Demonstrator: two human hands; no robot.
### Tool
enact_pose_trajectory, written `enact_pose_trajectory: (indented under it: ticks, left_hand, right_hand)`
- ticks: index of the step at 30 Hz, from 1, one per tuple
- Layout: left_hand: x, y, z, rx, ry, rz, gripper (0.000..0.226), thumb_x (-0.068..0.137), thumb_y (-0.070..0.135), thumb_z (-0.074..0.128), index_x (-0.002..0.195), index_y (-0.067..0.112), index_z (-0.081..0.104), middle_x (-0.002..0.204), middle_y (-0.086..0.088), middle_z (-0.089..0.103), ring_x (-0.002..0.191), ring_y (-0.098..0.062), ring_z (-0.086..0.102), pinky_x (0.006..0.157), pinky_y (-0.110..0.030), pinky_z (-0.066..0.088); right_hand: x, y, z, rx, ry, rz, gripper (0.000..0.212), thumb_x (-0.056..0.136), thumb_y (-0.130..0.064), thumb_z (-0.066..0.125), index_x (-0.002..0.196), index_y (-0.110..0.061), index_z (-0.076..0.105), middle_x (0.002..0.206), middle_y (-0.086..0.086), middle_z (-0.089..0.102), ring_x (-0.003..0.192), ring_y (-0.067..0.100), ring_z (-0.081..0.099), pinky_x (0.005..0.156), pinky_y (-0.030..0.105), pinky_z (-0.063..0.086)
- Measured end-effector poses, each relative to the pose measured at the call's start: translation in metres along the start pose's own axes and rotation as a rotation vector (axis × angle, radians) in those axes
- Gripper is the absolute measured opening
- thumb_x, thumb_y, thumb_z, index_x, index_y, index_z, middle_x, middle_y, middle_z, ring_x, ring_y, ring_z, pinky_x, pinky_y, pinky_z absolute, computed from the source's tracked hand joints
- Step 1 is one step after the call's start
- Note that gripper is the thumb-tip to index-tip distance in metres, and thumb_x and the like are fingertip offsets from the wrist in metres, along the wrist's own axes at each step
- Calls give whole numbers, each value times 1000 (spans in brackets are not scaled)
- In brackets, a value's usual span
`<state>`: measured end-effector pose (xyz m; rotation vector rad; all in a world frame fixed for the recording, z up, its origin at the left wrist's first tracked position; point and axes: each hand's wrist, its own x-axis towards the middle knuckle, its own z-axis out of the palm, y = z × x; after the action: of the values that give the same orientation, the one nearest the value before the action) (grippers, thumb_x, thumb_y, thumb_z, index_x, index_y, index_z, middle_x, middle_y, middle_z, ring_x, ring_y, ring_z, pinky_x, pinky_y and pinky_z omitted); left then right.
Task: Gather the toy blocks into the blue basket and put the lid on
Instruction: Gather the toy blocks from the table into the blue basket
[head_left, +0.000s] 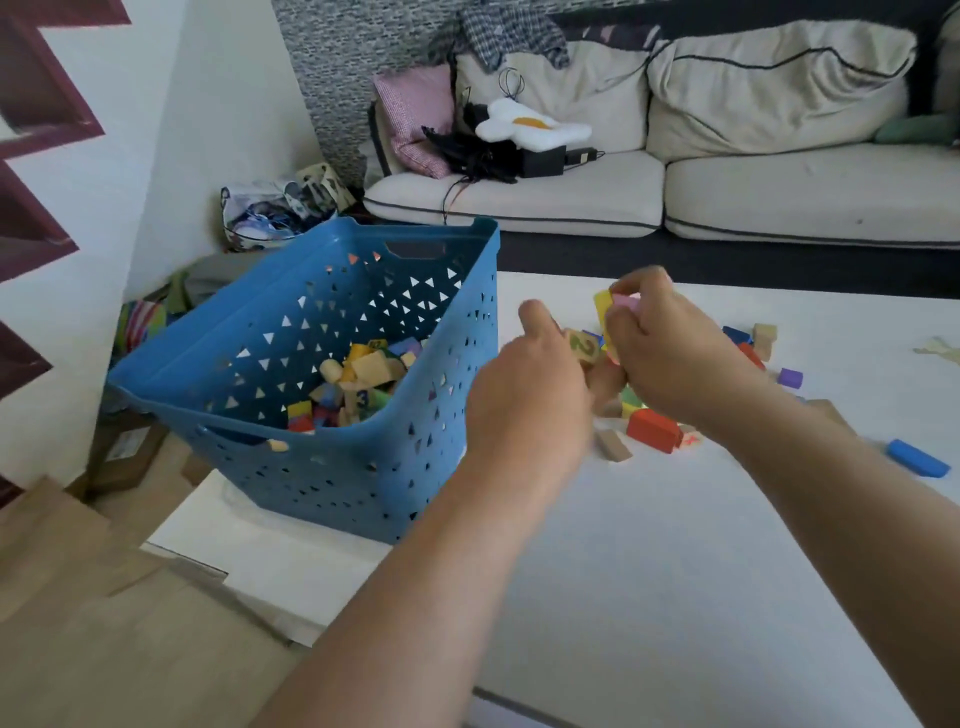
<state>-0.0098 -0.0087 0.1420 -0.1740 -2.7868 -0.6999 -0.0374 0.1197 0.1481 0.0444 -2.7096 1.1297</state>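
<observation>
The blue basket (332, 467) stands on the left part of the white table (675, 597), with several coloured toy blocks (358, 384) heaped inside. Right of it, my left hand (530, 395) is closed around a wooden block marked with a green 2 (581, 345). My right hand (670, 358) grips a yellow and a pink block (621, 302) just above a small pile. Loose blocks lie around the hands: a red one (653, 429), a tan one (613, 446), a purple one (790, 378) and a blue bar (917, 458). No lid is in view.
A cream sofa (727, 197) with cushions, clothes and a fried-egg plush runs along the back. Bags and clutter sit on the floor left of the basket. The table's near-left edge drops to a wooden floor (104, 623).
</observation>
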Motion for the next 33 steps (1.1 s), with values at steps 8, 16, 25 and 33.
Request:
enact_pose_trajectory:
  ticks: [8,16,25,33]
  left_hand:
    - [38,-78,-94,79,275,-314,47,90,41,63,118,8,43,102,-15,58,85,-35,53,62,-38,31]
    - [39,-79,-89,161,258,-295,63,86,19,73,138,14,40,139,-17,38,114,-42,52,77,-38,34]
    - [36,-14,-28,-103,254,115,40,92,26,63,130,22,50,132,-1,50,107,-22,54,81,-24,33]
    - [30,43,71,-62,-21,184,39,95,32,63,130,27,48,130,1,48,113,-18,52,79,-26,34]
  right_hand:
    - [49,-116,42,-50,-111,-340,29,103,-25,43,125,-7,49,115,14,62,101,29,57,69,28,34]
    - [45,-106,55,-31,-91,-386,27,101,-28,50,120,-12,61,110,5,64,99,20,58,73,26,42]
    - [4,39,-17,48,92,-25,18,98,-38,53,106,-30,67,99,-14,66,77,4,64,62,23,52]
    - [-35,171,-61,-93,80,270,20,95,-38,58,105,-24,68,105,-3,67,91,19,60,73,31,51]
